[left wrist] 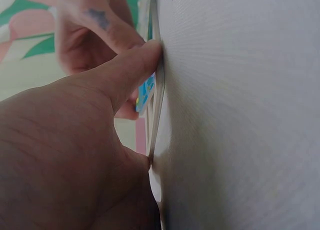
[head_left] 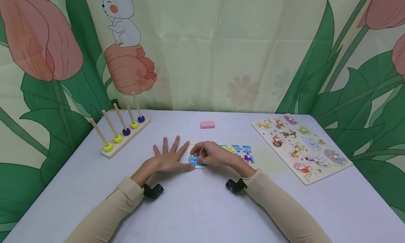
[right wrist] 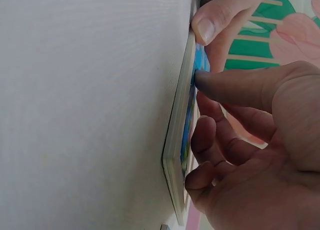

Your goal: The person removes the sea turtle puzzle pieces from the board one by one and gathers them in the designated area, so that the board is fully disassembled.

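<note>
A small wooden jigsaw puzzle with a colourful picture lies flat in its pale frame on the table. My left hand is spread beside its left end, fingers straight, the thumb touching the frame's near left corner. Over the left part of the board, my right hand has its thumb and fingers curled. They pinch a blue puzzle piece, which stands tilted off the board in the left wrist view. In the right wrist view my right thumb is close to the blue surface. My right hand covers the board's middle.
A pink block lies behind the puzzle. At the left stands a wooden peg rack with yellow and dark blue beads. An animal knob-puzzle board lies at the right. A printed curtain hangs behind the white table.
</note>
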### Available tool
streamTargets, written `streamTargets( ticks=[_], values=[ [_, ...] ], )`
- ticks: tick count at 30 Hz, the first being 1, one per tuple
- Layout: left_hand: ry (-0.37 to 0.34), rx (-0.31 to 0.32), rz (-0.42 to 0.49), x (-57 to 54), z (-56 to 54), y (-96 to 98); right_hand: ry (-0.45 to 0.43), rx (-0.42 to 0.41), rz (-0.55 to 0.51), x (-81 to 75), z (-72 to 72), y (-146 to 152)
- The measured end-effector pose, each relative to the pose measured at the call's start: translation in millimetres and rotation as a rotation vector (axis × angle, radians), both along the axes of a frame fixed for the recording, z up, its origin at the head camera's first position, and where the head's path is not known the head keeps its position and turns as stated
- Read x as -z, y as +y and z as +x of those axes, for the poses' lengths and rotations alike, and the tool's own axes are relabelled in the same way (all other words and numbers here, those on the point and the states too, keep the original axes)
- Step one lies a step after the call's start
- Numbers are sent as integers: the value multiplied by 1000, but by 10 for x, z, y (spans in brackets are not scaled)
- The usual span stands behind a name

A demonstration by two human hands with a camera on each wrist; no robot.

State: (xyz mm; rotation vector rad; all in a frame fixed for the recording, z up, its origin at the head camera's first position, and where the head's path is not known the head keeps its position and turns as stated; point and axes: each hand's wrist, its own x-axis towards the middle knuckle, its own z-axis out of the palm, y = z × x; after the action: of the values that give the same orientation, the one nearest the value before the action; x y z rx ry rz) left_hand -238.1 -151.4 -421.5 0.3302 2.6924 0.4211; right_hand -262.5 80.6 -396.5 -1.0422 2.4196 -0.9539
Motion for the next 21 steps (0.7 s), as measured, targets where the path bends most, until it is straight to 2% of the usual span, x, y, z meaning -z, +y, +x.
streamTargets(
  ticks=[11, 21],
  values=[
    [8, 15, 19, -9, 18, -12, -7, -16, -5, -28, 20, 6],
    [24, 14, 23, -9, 39, -10, 61, -6, 38, -76, 75, -33]
  ],
)
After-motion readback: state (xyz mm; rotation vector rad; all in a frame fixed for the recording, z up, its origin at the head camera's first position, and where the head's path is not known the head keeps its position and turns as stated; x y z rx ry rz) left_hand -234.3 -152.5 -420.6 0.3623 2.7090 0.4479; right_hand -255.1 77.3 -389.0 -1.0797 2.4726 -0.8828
